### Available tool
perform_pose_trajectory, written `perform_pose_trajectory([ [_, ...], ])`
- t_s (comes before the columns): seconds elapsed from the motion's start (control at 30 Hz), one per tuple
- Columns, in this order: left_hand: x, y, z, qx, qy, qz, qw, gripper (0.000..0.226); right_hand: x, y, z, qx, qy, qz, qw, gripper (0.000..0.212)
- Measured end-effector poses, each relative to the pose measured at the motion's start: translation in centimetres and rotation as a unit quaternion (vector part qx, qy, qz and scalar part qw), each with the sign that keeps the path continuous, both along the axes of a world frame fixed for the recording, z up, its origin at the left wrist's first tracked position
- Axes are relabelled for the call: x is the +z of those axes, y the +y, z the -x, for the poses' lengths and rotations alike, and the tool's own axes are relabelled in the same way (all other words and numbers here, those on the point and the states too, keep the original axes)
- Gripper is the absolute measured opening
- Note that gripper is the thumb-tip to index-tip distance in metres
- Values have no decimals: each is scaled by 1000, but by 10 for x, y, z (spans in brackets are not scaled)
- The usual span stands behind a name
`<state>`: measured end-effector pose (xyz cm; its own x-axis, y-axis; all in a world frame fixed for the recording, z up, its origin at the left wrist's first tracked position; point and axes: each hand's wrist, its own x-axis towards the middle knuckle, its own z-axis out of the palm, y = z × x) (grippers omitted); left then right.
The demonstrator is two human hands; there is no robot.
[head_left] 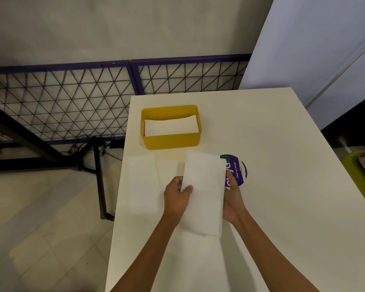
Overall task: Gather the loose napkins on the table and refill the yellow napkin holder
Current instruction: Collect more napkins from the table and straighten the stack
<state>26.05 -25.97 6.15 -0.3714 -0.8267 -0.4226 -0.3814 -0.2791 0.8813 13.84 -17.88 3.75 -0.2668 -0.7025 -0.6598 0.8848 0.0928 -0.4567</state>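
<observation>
1. The work surface was a cream-white table (pixel 272 154) set beside a purple-framed wire mesh fence (pixel 72 98), with a pale tiled floor to the left.
2. A yellow napkin holder (pixel 171 140) stood upright near the table's far-left corner; a stack of white napkins (pixel 171 126) lay inside it, below the rim.
3. The left hand (pixel 177 197) was closed on the left edge of a white napkin (pixel 203 192), thumb on top.
4. The right hand (pixel 233 199) gripped the same napkin along its right edge, fingers mostly hidden beneath it.
5. The held napkin was raised off the table, just short of the holder.
6. A second loose napkin (pixel 143 184) lay flat near the table's left edge, beside the left hand.
7. A round purple sticker (pixel 238 168) on the table was partly covered by the held napkin and the right hand.
</observation>
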Motion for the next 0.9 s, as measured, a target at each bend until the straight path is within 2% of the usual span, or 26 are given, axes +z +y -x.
perform_pose_trajectory([
  [0.07, -2, 8, 4, 0, -16, 16, 1000, 18, 0, 5, 1, 17, 2, 7, 1000, 61],
  [0.2, -7, 22, 12, -12, -37, 38, 999, 24, -1, 14, 3, 62, 19, -8, 998, 26],
  [0.3, -16, 32, 15, -33, -60, 59, 996, 26, -5, 23, 7, 71, 31, -60, 995, 15],
  [0.47, -38, 36, -1, 0, -114, 95, 989, 27, -14, 42, 21, 61, 22, -96, 993, 25],
  [0.67, -67, 44, -36, -4, -228, 93, 969, 43, -22, 58, 37, 53, 29, -121, 991, 30],
  [0.9, -76, 62, -44, -57, -347, 146, 925, 60, -25, 62, 40, 57, 26, -123, 990, 30],
])
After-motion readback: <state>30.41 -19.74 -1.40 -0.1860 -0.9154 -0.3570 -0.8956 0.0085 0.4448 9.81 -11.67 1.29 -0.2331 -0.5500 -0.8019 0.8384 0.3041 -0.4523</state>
